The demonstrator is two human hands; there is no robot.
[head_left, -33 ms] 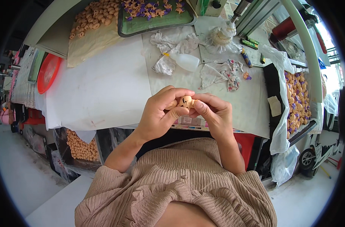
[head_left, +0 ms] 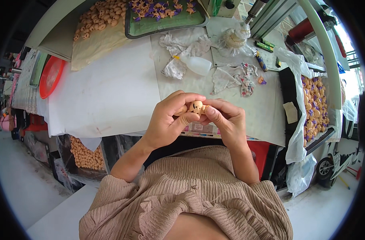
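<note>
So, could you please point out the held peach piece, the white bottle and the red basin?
Held peach piece (head_left: 196, 107): head view, black-marked part.
White bottle (head_left: 199, 66): head view, body.
Red basin (head_left: 50, 78): head view, inner side.

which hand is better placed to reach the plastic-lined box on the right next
Probably the right hand: it is nearer the plastic-lined box than the left hand, though both hold small peach pieces.

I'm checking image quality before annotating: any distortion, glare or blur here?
Head view: fisheye bending, the table's near edge curving; head view: daylight washes out the far right, beyond the pale post; head view: left hand and right hand fairly crisp, the toy piece's finer markings too small to judge.
</note>
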